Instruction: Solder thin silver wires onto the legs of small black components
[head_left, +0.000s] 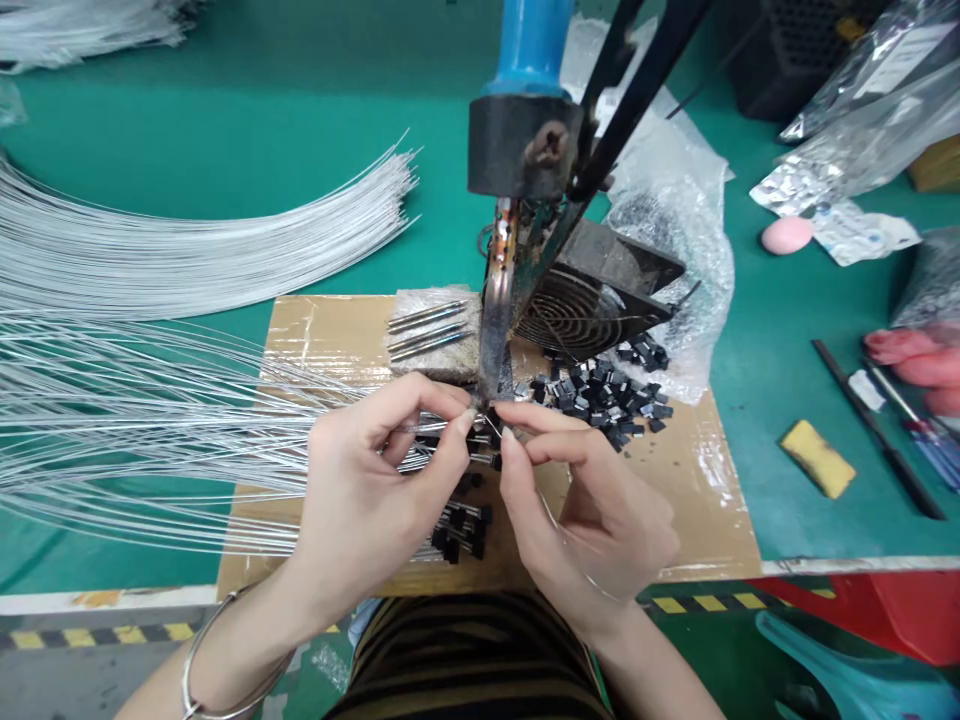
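Observation:
My left hand (375, 480) is closed, pinching thin white wires (150, 420) with small black parts on their ends, right under the soldering iron tip (495, 340). My right hand (592, 500) is closed too, thumb and forefinger pinching a thin strand of wire at the same spot. The iron has a blue handle (532, 40) and hangs in a black stand. Finished wires with black components (461, 525) lie below my hands. A pile of loose black components (600, 390) sits just right of the iron.
A taped cardboard sheet (705, 500) covers the green bench. Bundles of white wires (187, 240) fan out at left. A small fan (592, 300), plastic bags (682, 210), a yellow sponge (817, 460), a pink object (786, 235) and another person's fingers (915, 360) lie at right.

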